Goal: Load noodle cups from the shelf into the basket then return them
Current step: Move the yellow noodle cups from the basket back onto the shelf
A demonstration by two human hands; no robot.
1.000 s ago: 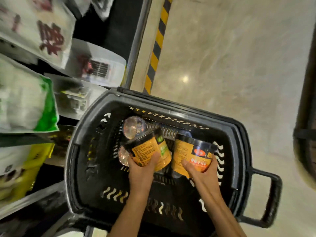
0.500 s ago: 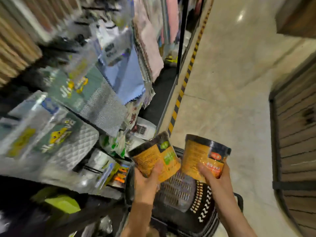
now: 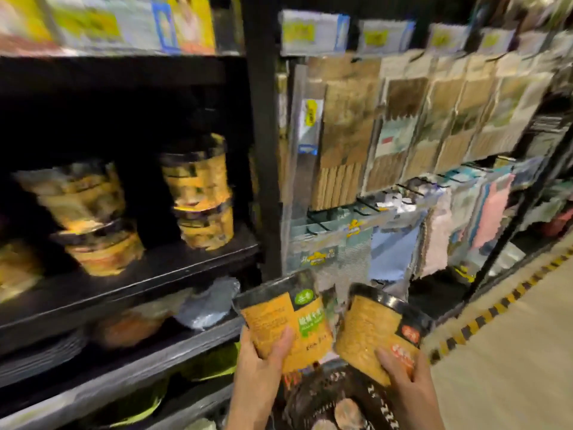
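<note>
My left hand (image 3: pixel 260 358) grips an orange noodle cup with a green label (image 3: pixel 288 318), tilted left. My right hand (image 3: pixel 406 380) grips a second orange noodle cup with a red label (image 3: pixel 375 330) beside it. Both cups hang above the black basket (image 3: pixel 322 395) at the bottom of the view, where foil lids of other cups (image 3: pixel 347 414) show. On the dark shelf (image 3: pixel 161 271) at left stand stacked orange noodle cups (image 3: pixel 201 190) and a second blurred stack (image 3: pixel 93 218). Between the two stacks is a dark gap.
A black upright post (image 3: pixel 263 150) divides the shelf from hanging packs of chopsticks (image 3: pixel 341 135) and cloths (image 3: pixel 434 240) at right. Lower shelves hold bagged goods (image 3: pixel 207 302). A yellow-black floor stripe (image 3: pixel 496 308) runs along the tiled aisle at right.
Both hands lifted their cups out of the basket and up. The view swung from the basket and floor up to the shelf with the stacked cups.
</note>
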